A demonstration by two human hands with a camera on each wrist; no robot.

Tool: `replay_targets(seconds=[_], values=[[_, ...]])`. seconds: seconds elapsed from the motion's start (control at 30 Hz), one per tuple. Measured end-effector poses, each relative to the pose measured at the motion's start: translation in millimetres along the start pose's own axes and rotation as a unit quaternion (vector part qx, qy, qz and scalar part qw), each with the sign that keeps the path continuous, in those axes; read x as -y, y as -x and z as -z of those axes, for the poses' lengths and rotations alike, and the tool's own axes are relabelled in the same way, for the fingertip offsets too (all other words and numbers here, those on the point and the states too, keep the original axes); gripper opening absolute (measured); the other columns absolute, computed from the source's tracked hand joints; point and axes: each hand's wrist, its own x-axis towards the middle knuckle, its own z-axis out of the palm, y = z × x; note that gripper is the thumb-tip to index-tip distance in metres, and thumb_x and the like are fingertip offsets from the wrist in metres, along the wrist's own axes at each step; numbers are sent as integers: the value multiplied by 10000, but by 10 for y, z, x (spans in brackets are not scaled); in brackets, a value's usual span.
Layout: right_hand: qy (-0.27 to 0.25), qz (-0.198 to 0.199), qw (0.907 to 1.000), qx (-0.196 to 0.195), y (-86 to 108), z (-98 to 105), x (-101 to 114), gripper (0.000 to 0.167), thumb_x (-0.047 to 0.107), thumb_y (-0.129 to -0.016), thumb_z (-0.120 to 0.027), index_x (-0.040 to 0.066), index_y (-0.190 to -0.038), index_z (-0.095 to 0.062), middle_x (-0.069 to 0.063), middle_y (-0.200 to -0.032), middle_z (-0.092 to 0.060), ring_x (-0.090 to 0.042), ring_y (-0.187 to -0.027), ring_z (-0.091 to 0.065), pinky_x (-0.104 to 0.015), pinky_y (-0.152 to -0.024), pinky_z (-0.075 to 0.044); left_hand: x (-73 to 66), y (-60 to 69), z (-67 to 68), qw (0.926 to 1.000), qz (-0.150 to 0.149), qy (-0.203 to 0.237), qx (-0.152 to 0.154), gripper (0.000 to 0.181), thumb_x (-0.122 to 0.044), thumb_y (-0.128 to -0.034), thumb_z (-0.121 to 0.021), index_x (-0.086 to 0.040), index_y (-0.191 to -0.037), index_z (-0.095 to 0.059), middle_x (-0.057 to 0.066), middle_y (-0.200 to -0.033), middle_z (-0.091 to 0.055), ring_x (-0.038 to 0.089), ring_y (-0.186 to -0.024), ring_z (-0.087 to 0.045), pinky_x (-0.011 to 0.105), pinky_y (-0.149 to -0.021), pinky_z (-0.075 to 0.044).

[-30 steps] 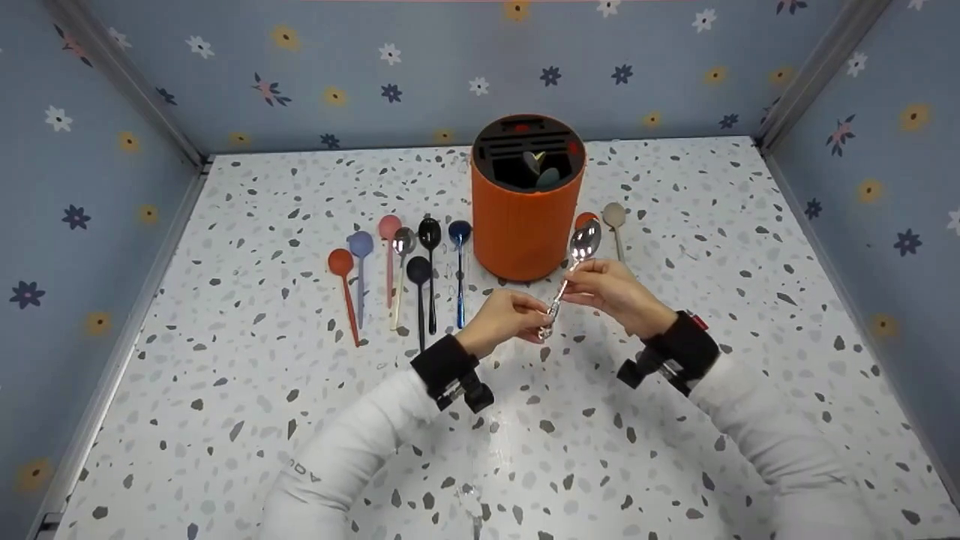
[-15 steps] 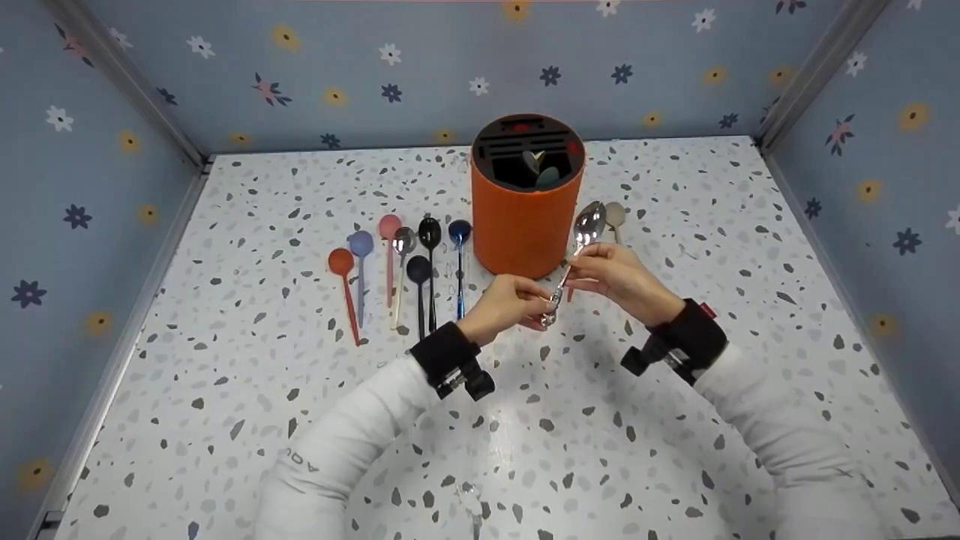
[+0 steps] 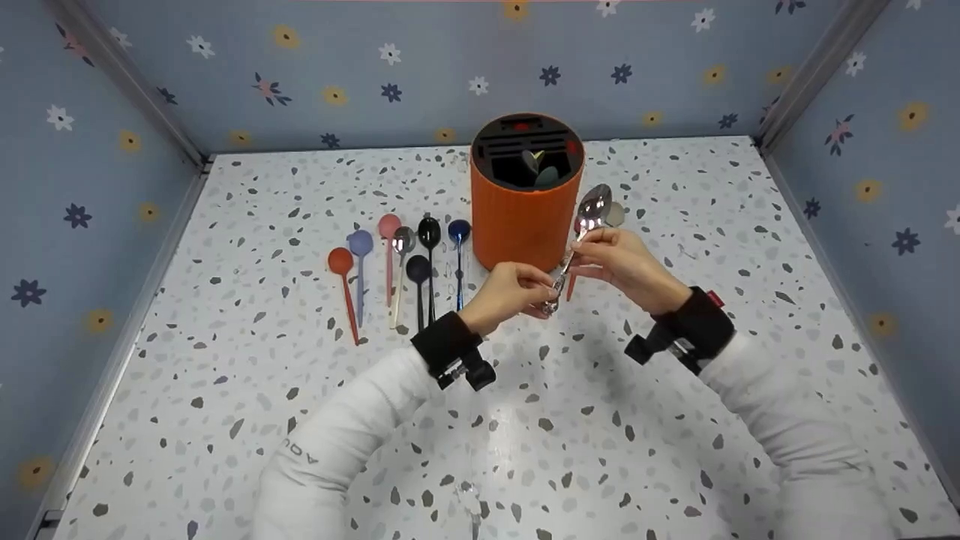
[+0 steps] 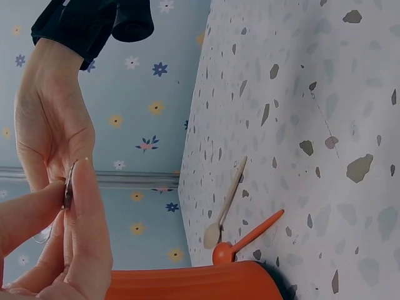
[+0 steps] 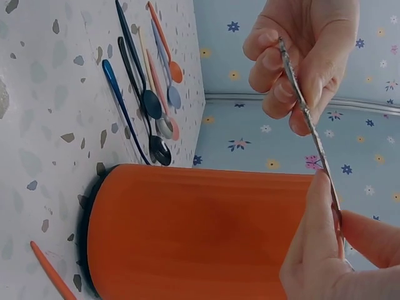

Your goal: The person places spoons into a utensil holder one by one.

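Note:
A shiny silver spoon (image 3: 596, 202) with an ornate handle slants in front of the orange utensil holder (image 3: 521, 229), its bowl upward and away from me. My left hand (image 3: 516, 294) pinches the handle's lower end. Thumb and fingers of my right hand (image 3: 628, 268) pinch the handle just below the bowl. In the right wrist view, the spoon handle (image 5: 306, 112) is seen edge-on, spanning both hands. The left wrist view shows little of the spoon, mostly hidden by fingers. The holder's black slotted top has dark utensils in its large opening.
Left of the holder lie several spoons, including a red one (image 3: 341, 262), a lilac one (image 3: 361, 244), a pink one (image 3: 389, 225), a black one (image 3: 429, 232) and a blue one (image 3: 459, 231). Behind my right hand lie a beige spoon (image 4: 213, 235) and an orange spoon (image 4: 250, 236).
Both hands have shifted up and away in the head view, carrying the silver spoon with them alongside the holder. Both grips stay on its handle. The other spoons have not moved.

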Motion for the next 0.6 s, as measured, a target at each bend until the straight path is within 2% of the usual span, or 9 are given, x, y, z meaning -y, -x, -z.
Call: replay_targets(seconds=[0.13,0.33,0.6], values=[[-35,65,10000,25,2,8,56,136,55,-839,-589,-15,-907,-495,-82,-875,-501,-159,-802,-542,-318,-849,-486,-35,-14,-4,9999,-105,-48,-28,198,48,-806,-586,121,-990,-588,87,-773,-604,136,-578,-585,347,-644,-550],[-94,283,9996,23,8,-2,139,141,50,-832,-596,-17,-903,-493,-102,-879,-521,-180,-804,-559,-326,-847,-487,-94,-31,-13,9994,-272,-113,-182,166,45,-799,-595,98,-956,-604,124,-801,-620,138,-567,-585,309,-612,-552],[-191,373,9991,27,8,-17,222,198,43,-835,-590,-15,-954,-444,-92,-899,-523,-183,-835,-561,-318,-853,-483,-138,-53,-24,9982,-472,-130,-340,145,61,-800,-585,100,-938,-600,117,-791,-617,123,-600,-590,301,-622,-551]])
